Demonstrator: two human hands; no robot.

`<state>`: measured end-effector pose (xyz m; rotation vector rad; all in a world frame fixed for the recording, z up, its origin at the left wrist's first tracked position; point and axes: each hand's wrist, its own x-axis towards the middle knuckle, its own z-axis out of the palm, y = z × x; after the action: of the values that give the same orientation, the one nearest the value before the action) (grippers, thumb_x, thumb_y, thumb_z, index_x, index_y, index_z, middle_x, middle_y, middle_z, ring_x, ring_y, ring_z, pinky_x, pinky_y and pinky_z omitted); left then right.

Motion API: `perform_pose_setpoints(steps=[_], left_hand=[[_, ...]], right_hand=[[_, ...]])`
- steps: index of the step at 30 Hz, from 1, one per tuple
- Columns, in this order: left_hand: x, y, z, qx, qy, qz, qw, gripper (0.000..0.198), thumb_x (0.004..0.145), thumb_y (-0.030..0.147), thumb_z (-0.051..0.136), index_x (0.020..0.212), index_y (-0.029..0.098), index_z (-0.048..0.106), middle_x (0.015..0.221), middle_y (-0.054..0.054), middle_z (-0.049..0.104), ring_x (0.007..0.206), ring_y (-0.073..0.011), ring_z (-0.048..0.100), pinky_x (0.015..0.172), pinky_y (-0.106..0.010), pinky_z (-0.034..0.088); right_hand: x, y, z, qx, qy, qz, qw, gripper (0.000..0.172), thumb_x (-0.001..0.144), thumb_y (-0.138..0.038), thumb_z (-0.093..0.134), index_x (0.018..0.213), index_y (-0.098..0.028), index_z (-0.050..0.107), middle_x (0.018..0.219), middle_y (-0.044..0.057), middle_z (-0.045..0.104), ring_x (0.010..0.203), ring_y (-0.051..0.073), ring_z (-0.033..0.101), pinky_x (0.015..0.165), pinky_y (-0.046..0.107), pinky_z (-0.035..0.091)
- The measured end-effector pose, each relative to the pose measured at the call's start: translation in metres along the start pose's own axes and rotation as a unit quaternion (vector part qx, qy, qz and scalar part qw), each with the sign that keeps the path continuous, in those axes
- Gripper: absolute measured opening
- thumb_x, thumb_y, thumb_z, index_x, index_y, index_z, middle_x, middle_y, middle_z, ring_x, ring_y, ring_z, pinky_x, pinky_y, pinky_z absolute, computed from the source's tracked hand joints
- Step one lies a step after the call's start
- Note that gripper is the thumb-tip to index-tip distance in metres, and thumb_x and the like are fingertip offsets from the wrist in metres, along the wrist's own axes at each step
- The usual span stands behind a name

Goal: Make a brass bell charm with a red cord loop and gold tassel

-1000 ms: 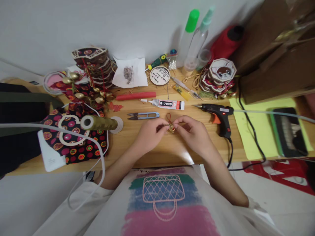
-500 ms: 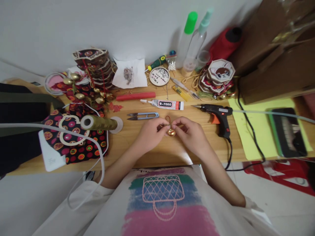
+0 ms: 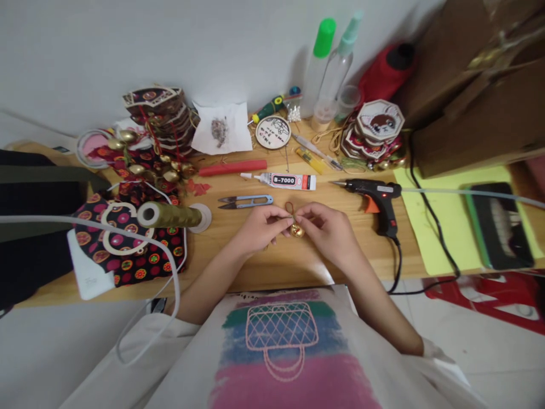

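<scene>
A small gold bell [image 3: 297, 230] hangs just below my fingertips over the table. Its thin dark red cord [image 3: 290, 207] stands up in a small loop above them. My left hand [image 3: 260, 228] pinches the cord between thumb and forefinger, at the base of the loop. From the other side my right hand [image 3: 327, 228] pinches it too, close above the bell. The fingertips hide most of the knot area. Thread snips [image 3: 246, 201] lie beyond my left hand, and a B-7000 glue tube [image 3: 279, 180] lies behind the loop.
To the right are a glue gun [image 3: 374, 199] with a cable and a phone [image 3: 500, 227] on yellow paper [image 3: 419, 227]. A thread spool [image 3: 170, 216] lies on patterned fabric [image 3: 140, 267] at left. Bottles [image 3: 334, 74] and stacked octagonal pieces [image 3: 380, 122] stand along the wall.
My left hand's thumb and lower fingers have shifted slightly, and more fingertips show beneath it. The bell and my right hand stay nearly in place. The view has moved a little.
</scene>
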<state>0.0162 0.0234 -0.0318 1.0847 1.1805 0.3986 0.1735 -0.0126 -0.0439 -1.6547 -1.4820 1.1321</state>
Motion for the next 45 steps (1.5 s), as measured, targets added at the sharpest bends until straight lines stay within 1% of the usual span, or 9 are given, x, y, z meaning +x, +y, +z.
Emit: perform_pose_setpoints(steps=[3,7,10,13,22,28,33,40,45], left_hand=[[0.0006,-0.0002,-0.0003,-0.007,0.006,-0.007,1.0,0.013,0.072,0.025,0.065,0.073,0.012,0.066,0.058,-0.001,0.063,0.05,-0.0086,0.056,0.038,-0.015,0.039],[0.0004,0.0,0.0001,-0.005,0.011,-0.011,1.0,0.011,0.073,0.023,0.064,0.074,0.013,0.065,0.059,-0.001,0.064,0.048,-0.0076,0.054,0.038,-0.015,0.038],[-0.0002,0.0015,0.0006,0.013,0.015,-0.009,1.0,0.008,0.074,0.021,0.062,0.074,0.013,0.065,0.06,0.0,0.064,0.044,-0.0058,0.049,0.037,-0.015,0.036],[0.0001,0.0019,0.0005,0.033,0.019,0.001,0.999,0.008,0.075,0.02,0.061,0.074,0.013,0.065,0.061,0.001,0.062,0.042,-0.0051,0.046,0.038,-0.016,0.037],[0.0015,-0.0011,-0.0024,0.045,0.011,0.006,0.999,0.012,0.073,0.021,0.061,0.075,0.012,0.068,0.061,0.0,0.062,0.042,-0.005,0.045,0.038,-0.017,0.036],[0.0013,-0.0005,-0.0025,0.046,-0.002,0.011,0.999,0.014,0.072,0.022,0.062,0.074,0.01,0.069,0.06,0.0,0.064,0.043,-0.0042,0.043,0.04,-0.017,0.033],[0.0015,-0.0007,-0.0029,0.04,-0.004,0.019,0.999,0.013,0.072,0.021,0.063,0.073,0.01,0.07,0.061,0.0,0.065,0.043,-0.0038,0.042,0.042,-0.017,0.033],[-0.0003,0.0027,-0.0034,0.038,-0.009,-0.007,0.999,0.011,0.073,0.018,0.061,0.075,0.01,0.068,0.06,0.002,0.061,0.043,-0.0044,0.045,0.041,-0.017,0.034],[-0.0005,0.0063,-0.0032,0.049,-0.014,-0.017,0.999,0.009,0.074,0.015,0.06,0.071,0.01,0.066,0.058,0.002,0.06,0.043,-0.0044,0.046,0.042,-0.016,0.037]], right_hand=[[0.0007,0.0,-0.0008,0.002,-0.001,-0.013,1.0,0.007,0.08,-0.023,0.059,0.079,-0.019,0.065,0.072,0.001,0.072,0.062,0.014,0.065,0.06,0.024,0.047],[0.0022,0.0002,-0.0016,-0.003,0.0,-0.03,1.0,0.007,0.079,-0.02,0.058,0.077,-0.019,0.065,0.071,0.001,0.071,0.062,0.014,0.065,0.061,0.024,0.048],[0.0029,0.001,-0.0009,0.006,-0.005,-0.03,1.0,0.007,0.079,-0.02,0.057,0.077,-0.018,0.064,0.071,0.002,0.071,0.061,0.014,0.065,0.06,0.024,0.048],[0.0031,0.0019,0.0002,0.017,-0.009,-0.023,1.0,0.008,0.08,-0.021,0.057,0.078,-0.018,0.064,0.07,0.002,0.07,0.06,0.013,0.064,0.059,0.024,0.048],[0.0031,0.0052,0.0017,0.051,-0.027,0.002,0.998,0.009,0.08,-0.023,0.057,0.079,-0.018,0.064,0.069,0.002,0.07,0.056,0.013,0.064,0.056,0.024,0.049],[0.0035,0.0045,-0.0008,0.049,-0.032,-0.011,0.998,0.008,0.08,-0.023,0.058,0.077,-0.017,0.064,0.065,0.001,0.069,0.053,0.012,0.063,0.056,0.023,0.048],[0.0032,0.0041,-0.0005,0.062,-0.038,-0.009,0.997,0.008,0.08,-0.023,0.058,0.078,-0.018,0.064,0.064,0.0,0.068,0.053,0.012,0.062,0.054,0.022,0.047],[0.0025,0.0006,-0.0023,0.064,-0.045,-0.01,0.997,0.009,0.081,-0.023,0.058,0.08,-0.016,0.064,0.065,0.0,0.067,0.054,0.011,0.061,0.055,0.022,0.046],[0.0021,0.0016,-0.003,0.059,-0.051,-0.017,0.997,0.01,0.081,-0.024,0.058,0.08,-0.017,0.064,0.069,0.001,0.069,0.057,0.012,0.063,0.057,0.023,0.048]])
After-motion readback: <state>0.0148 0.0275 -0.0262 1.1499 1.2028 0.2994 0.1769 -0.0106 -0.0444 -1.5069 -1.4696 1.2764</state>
